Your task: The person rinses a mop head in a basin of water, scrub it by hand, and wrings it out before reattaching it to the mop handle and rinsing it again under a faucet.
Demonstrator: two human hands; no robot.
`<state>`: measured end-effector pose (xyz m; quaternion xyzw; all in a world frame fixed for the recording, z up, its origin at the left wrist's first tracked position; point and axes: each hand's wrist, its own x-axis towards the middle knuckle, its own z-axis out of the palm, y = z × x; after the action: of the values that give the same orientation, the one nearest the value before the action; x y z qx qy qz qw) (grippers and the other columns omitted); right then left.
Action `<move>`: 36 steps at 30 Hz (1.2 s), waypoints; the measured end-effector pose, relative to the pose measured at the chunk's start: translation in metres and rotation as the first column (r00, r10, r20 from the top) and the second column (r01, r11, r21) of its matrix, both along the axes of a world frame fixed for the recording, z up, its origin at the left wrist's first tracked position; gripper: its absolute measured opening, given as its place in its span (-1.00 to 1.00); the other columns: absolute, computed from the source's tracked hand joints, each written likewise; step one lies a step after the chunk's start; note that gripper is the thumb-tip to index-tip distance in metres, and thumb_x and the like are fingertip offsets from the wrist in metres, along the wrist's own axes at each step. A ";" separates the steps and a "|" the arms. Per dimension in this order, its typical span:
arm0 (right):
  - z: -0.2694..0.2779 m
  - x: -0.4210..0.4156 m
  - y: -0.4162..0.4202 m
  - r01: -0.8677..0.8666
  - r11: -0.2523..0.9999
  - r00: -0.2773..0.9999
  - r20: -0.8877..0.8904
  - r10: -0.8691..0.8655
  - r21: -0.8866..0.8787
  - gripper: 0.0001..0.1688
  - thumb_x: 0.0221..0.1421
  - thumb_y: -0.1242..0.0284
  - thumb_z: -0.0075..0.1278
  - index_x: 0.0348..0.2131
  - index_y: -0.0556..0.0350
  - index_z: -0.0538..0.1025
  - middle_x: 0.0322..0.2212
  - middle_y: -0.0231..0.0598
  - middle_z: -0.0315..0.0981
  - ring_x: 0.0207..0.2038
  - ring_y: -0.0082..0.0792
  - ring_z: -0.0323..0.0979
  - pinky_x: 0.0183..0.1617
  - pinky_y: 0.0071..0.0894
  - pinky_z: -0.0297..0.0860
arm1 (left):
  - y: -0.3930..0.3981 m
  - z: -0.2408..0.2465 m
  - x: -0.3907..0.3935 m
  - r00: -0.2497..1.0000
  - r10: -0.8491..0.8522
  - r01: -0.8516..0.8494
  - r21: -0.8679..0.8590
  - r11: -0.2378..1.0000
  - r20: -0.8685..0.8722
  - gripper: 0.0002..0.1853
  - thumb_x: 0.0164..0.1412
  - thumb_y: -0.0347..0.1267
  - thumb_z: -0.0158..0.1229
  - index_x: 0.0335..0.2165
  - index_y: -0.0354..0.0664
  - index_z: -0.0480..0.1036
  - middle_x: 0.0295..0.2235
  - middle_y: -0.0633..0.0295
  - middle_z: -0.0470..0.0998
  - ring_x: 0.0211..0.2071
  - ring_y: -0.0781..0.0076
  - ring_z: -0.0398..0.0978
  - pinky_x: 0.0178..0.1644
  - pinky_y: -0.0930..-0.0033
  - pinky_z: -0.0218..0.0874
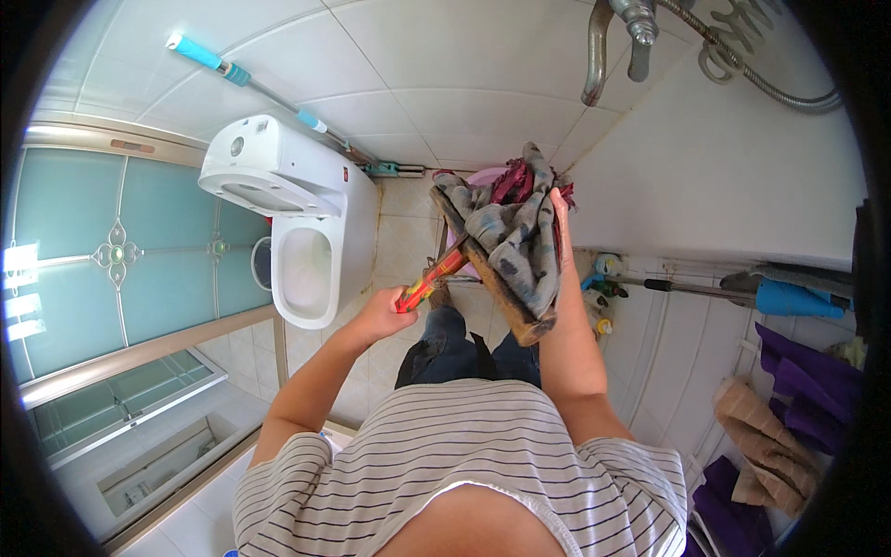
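Observation:
A mop with a wooden crossbar head (498,278) is lifted above the floor in front of me. Grey, dark-spotted cloth strips (518,233) and some dark red ones (513,182) lie bunched over the head. My left hand (383,315) is wrapped around the end of its red patterned handle (431,280), where wire is twisted near the crossbar. On the other side, my right hand (562,226) rests along the cloth, seen edge-on with a straight digit pointing up. Its remaining fingers are hidden. Partly covered behind the mop is a pink basin (485,178).
A white toilet (304,268) with its lid raised stands at left. A blue-handled pole (268,97) leans on the tiled wall behind it. Upper right has a metal faucet (597,52) and hose. Bottles (604,304), a grey pole (686,286) and towels (766,445) line the right side.

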<state>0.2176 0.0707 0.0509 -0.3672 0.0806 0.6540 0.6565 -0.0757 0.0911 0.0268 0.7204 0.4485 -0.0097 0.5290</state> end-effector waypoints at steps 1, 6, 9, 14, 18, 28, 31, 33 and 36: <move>0.007 -0.002 -0.001 0.017 0.998 0.999 -0.033 -0.014 0.066 -0.30 -0.19 -0.07 0.02 -0.13 -0.05 0.37 -0.23 -0.24 0.37 -0.21 -0.23 0.31 -0.11 -0.21 0.27 | 0.000 -0.005 -0.001 1.000 -0.014 0.014 0.013 1.000 0.001 -0.74 -0.13 -0.33 0.17 -0.55 -0.24 0.26 -0.69 0.25 0.24 -0.62 0.49 0.17 -0.51 0.39 0.10; 0.022 -0.005 -0.001 0.021 0.987 0.999 0.029 -0.026 0.157 -0.31 -0.19 -0.05 0.01 -0.14 0.01 0.36 -0.24 -0.19 0.36 -0.22 -0.19 0.32 -0.12 -0.17 0.28 | 0.001 -0.022 0.000 0.999 -0.031 0.032 0.017 0.999 -0.023 -0.73 -0.10 -0.32 0.19 -0.49 -0.23 0.27 -0.66 0.26 0.29 -0.60 0.48 0.21 -0.48 0.40 0.13; 0.027 -0.010 0.000 0.068 0.985 0.994 0.071 -0.080 0.159 -0.29 -0.20 -0.07 -0.01 -0.15 0.02 0.36 -0.24 -0.17 0.36 -0.22 -0.18 0.31 -0.11 -0.16 0.27 | 0.002 -0.036 0.002 1.000 -0.012 0.013 -0.017 1.000 0.017 -0.72 -0.08 -0.33 0.18 -0.43 -0.23 0.28 -0.64 0.26 0.31 -0.58 0.48 0.24 -0.44 0.41 0.15; 0.003 -0.003 0.000 0.142 0.984 0.989 0.031 -0.146 0.109 -0.39 -0.18 0.07 0.07 -0.20 0.10 0.37 -0.32 -0.18 0.40 -0.29 -0.24 0.37 -0.16 -0.22 0.32 | 0.005 -0.059 0.008 0.997 -0.042 0.042 -0.004 0.999 0.064 -0.69 -0.08 -0.34 0.18 -0.36 -0.24 0.29 -0.59 0.28 0.34 -0.53 0.51 0.25 -0.38 0.43 0.17; 0.007 -0.004 0.002 0.147 0.988 0.983 0.105 -0.152 0.057 -0.47 -0.15 0.19 0.10 -0.23 0.14 0.38 -0.33 -0.21 0.41 -0.31 -0.30 0.39 -0.19 -0.29 0.34 | 0.000 -0.081 0.008 0.998 -0.001 0.001 -0.005 1.000 0.059 -0.65 -0.10 -0.34 0.19 -0.32 -0.26 0.30 -0.53 0.19 0.37 -0.48 0.40 0.29 -0.33 0.39 0.17; 0.020 0.004 0.000 0.111 0.993 0.880 0.459 -0.119 0.043 -0.35 -0.20 0.36 0.17 -0.11 0.21 0.28 -0.21 -0.22 0.33 -0.17 -0.33 0.32 -0.09 -0.35 0.27 | -0.006 -0.091 0.008 0.997 0.058 -0.057 -0.024 0.998 0.048 -0.62 -0.12 -0.33 0.19 -0.31 -0.28 0.30 -0.50 0.07 0.39 -0.44 0.25 0.34 -0.29 0.35 0.18; 0.019 0.006 -0.001 0.109 0.994 0.831 0.548 -0.093 0.003 -0.20 -0.27 0.40 0.23 -0.05 0.24 0.19 -0.16 -0.18 0.29 -0.13 -0.31 0.29 -0.06 -0.35 0.24 | -0.006 -0.083 0.009 0.998 0.056 -0.055 -0.017 0.998 0.033 -0.61 -0.13 -0.31 0.18 -0.32 -0.30 0.29 -0.49 -0.04 0.40 -0.41 0.08 0.37 -0.28 0.29 0.18; 0.024 0.008 -0.005 0.084 0.990 0.827 0.562 -0.006 -0.112 -0.16 -0.29 0.38 0.25 -0.03 0.25 0.17 -0.15 -0.16 0.28 -0.12 -0.30 0.28 -0.05 -0.35 0.23 | -0.006 -0.079 0.010 0.998 0.049 -0.050 0.017 0.999 0.033 -0.62 -0.13 -0.32 0.18 -0.34 -0.29 0.28 -0.52 0.01 0.38 -0.45 0.17 0.34 -0.32 0.31 0.17; 0.028 0.007 -0.007 0.077 0.995 0.774 0.633 -0.016 -0.069 -0.19 -0.28 0.37 0.24 -0.05 0.32 0.21 -0.15 -0.12 0.29 -0.13 -0.29 0.30 -0.04 -0.34 0.24 | -0.005 -0.076 0.010 0.998 0.038 -0.041 0.082 0.996 0.046 -0.65 -0.11 -0.34 0.19 -0.37 -0.27 0.26 -0.59 0.14 0.32 -0.52 0.36 0.27 -0.40 0.35 0.14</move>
<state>0.2244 0.0635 0.0793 -0.5925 -0.1055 0.4723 0.6440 -0.0653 0.0857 -0.0489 0.7328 0.4509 0.0354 0.5083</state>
